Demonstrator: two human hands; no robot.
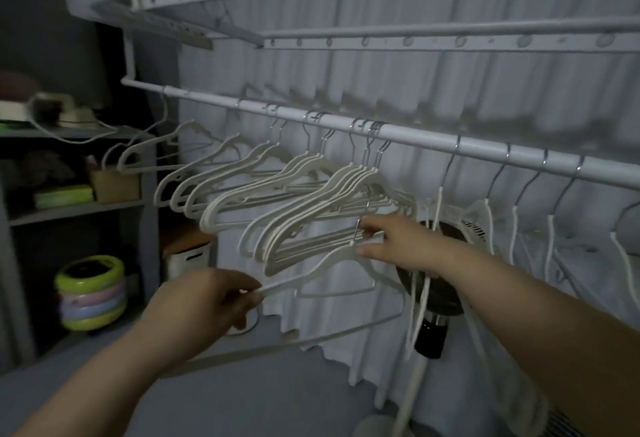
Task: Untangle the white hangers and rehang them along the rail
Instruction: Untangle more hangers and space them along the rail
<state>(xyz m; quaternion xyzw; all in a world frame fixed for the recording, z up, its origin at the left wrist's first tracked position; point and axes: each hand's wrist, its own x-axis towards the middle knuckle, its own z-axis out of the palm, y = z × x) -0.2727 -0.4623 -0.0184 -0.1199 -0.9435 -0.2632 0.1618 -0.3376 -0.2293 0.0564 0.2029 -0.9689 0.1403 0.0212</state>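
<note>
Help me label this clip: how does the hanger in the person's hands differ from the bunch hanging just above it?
The held hanger is off the rail, pinched by the left hand and right hand; the bunch hangs from the rail by its hooks. The held hanger is single; the bunch is several hangers packed close together. Both are white and the same shape.

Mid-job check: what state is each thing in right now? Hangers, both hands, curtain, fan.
loose hanger: off the rail, held between both hands.
left hand: fingers grip the loose hanger's arm end.
right hand: fingers pinch it near the hook.
bunched hangers: hooked on the rail, crowded together.
corded hangers: hooked on the rail, spaced apart.
curtain: drawn shut.
fan: cannot tell whether it is running.
</note>
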